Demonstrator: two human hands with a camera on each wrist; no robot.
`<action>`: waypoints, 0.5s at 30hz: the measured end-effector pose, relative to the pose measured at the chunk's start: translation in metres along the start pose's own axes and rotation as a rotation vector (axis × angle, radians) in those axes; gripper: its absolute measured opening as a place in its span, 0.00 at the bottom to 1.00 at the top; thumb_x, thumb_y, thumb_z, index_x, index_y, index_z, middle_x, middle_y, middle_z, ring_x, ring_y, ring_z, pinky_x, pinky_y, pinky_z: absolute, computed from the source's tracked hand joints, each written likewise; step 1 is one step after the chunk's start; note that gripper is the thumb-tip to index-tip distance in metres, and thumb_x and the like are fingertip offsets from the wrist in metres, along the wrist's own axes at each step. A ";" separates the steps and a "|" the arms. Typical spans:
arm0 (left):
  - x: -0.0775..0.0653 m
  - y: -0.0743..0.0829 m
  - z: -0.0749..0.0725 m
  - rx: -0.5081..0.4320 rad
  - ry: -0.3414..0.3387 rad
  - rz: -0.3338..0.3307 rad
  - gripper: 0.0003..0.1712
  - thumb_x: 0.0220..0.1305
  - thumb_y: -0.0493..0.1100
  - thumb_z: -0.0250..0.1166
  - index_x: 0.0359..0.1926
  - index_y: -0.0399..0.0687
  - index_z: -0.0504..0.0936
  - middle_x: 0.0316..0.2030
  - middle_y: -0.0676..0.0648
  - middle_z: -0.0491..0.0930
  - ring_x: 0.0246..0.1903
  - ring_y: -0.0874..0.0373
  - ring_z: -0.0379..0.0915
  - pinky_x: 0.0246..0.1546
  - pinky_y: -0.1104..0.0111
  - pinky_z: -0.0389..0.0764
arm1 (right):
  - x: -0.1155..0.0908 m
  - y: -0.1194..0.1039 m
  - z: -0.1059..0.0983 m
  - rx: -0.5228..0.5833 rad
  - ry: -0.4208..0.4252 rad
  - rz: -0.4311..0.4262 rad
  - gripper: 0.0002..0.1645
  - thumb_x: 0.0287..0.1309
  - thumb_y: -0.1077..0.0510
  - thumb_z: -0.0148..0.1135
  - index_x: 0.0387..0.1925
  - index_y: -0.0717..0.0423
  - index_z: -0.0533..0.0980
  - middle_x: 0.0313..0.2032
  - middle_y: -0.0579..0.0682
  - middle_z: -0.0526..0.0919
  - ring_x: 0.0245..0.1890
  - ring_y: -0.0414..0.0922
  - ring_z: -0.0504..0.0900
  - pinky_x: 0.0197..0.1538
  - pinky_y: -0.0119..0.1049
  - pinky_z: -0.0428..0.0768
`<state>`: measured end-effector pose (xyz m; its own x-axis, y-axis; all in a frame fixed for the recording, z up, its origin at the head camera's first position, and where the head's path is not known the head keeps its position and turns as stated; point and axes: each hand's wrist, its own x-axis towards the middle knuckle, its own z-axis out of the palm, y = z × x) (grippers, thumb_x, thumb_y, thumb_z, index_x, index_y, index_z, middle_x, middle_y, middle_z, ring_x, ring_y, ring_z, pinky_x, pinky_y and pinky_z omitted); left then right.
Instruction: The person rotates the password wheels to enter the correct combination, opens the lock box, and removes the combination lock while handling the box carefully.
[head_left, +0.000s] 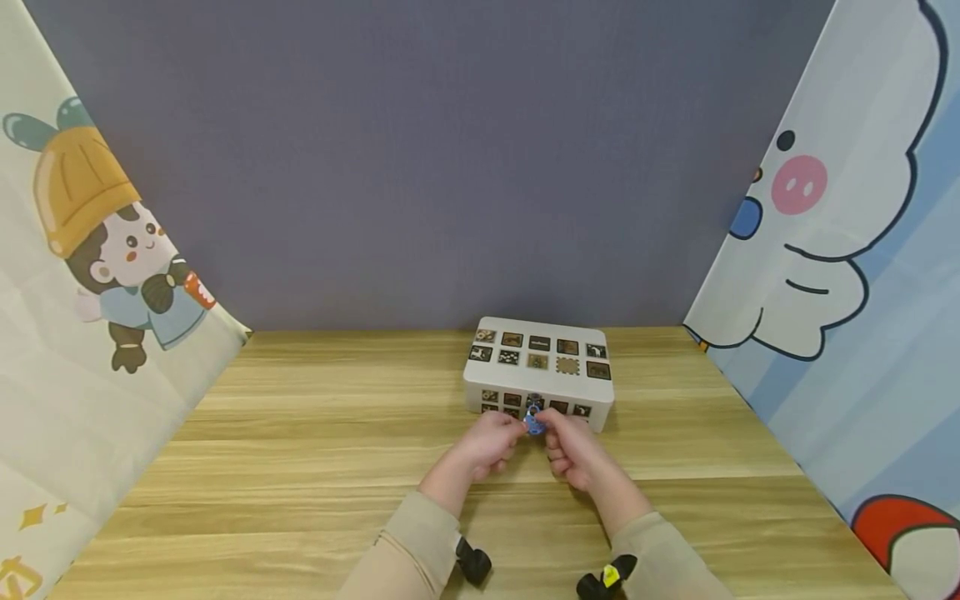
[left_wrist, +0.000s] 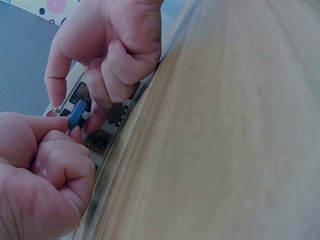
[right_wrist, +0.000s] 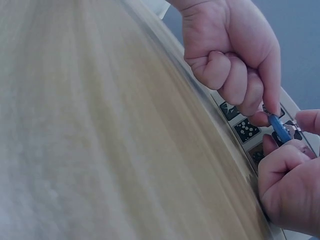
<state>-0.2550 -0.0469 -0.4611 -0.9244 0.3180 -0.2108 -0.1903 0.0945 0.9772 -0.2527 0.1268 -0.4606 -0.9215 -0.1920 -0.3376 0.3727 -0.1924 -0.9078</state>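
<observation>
A small blue padlock with a silvery shackle is at the front clasp of a white lidded box printed with rows of small square pictures. My left hand pinches the blue body from the left between thumb and forefinger, its other fingers folded in. From the other side my right hand pinches it near the shackle, forefinger and thumb reaching around it. The fingertips of both hands nearly meet there. In the right wrist view the padlock sits close against the box front, and the fingers partly hide the shackle.
The box stands at the back of a wood-grain table, near a grey upright panel. Printed cloth walls flank the table, one on the left and one on the right. Black wrist devices sit at both cuffs.
</observation>
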 end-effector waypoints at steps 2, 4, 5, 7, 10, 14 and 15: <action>0.000 0.000 0.000 0.000 0.001 -0.002 0.14 0.74 0.41 0.58 0.44 0.31 0.81 0.14 0.57 0.59 0.12 0.65 0.53 0.12 0.74 0.58 | -0.001 -0.001 -0.001 0.008 -0.003 0.009 0.14 0.63 0.52 0.62 0.23 0.51 0.74 0.13 0.39 0.58 0.12 0.34 0.53 0.15 0.25 0.51; 0.000 0.000 -0.001 0.003 0.003 -0.001 0.14 0.74 0.41 0.58 0.44 0.31 0.81 0.14 0.57 0.60 0.12 0.65 0.53 0.12 0.74 0.58 | -0.001 -0.002 -0.003 0.018 -0.005 0.019 0.16 0.64 0.51 0.61 0.21 0.49 0.71 0.13 0.39 0.58 0.12 0.34 0.53 0.15 0.25 0.51; 0.001 0.000 -0.001 0.006 0.004 0.001 0.14 0.74 0.41 0.58 0.44 0.31 0.81 0.14 0.57 0.60 0.12 0.65 0.54 0.12 0.74 0.58 | 0.000 -0.002 -0.004 0.022 -0.006 0.023 0.17 0.64 0.51 0.61 0.21 0.48 0.69 0.13 0.39 0.58 0.12 0.34 0.53 0.15 0.25 0.50; 0.001 0.000 -0.001 0.005 0.003 0.006 0.14 0.74 0.41 0.58 0.44 0.31 0.81 0.14 0.57 0.60 0.12 0.65 0.54 0.12 0.74 0.59 | -0.001 -0.003 -0.006 0.020 -0.015 0.026 0.17 0.66 0.50 0.60 0.21 0.48 0.69 0.13 0.38 0.57 0.12 0.34 0.53 0.15 0.25 0.51; 0.001 -0.001 0.000 -0.007 -0.001 0.009 0.15 0.74 0.41 0.58 0.45 0.30 0.81 0.14 0.57 0.60 0.12 0.65 0.53 0.11 0.74 0.58 | -0.001 -0.005 -0.009 0.022 -0.035 0.029 0.15 0.67 0.50 0.59 0.26 0.52 0.75 0.13 0.38 0.57 0.12 0.33 0.53 0.15 0.25 0.50; 0.001 -0.001 0.000 -0.016 -0.004 0.010 0.15 0.74 0.41 0.58 0.45 0.29 0.80 0.14 0.56 0.60 0.12 0.65 0.53 0.11 0.74 0.57 | -0.003 -0.006 -0.011 0.014 -0.060 0.020 0.14 0.68 0.50 0.59 0.35 0.57 0.79 0.13 0.37 0.57 0.12 0.33 0.52 0.15 0.25 0.51; 0.001 -0.001 0.000 -0.016 -0.002 0.010 0.14 0.74 0.41 0.58 0.45 0.30 0.80 0.14 0.56 0.60 0.12 0.65 0.53 0.11 0.74 0.57 | -0.003 -0.006 -0.011 0.014 -0.064 0.018 0.14 0.68 0.50 0.58 0.35 0.57 0.79 0.13 0.37 0.57 0.12 0.33 0.52 0.15 0.25 0.51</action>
<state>-0.2555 -0.0468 -0.4624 -0.9256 0.3209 -0.2009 -0.1861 0.0763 0.9796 -0.2535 0.1396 -0.4566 -0.9059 -0.2567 -0.3369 0.3910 -0.2015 -0.8980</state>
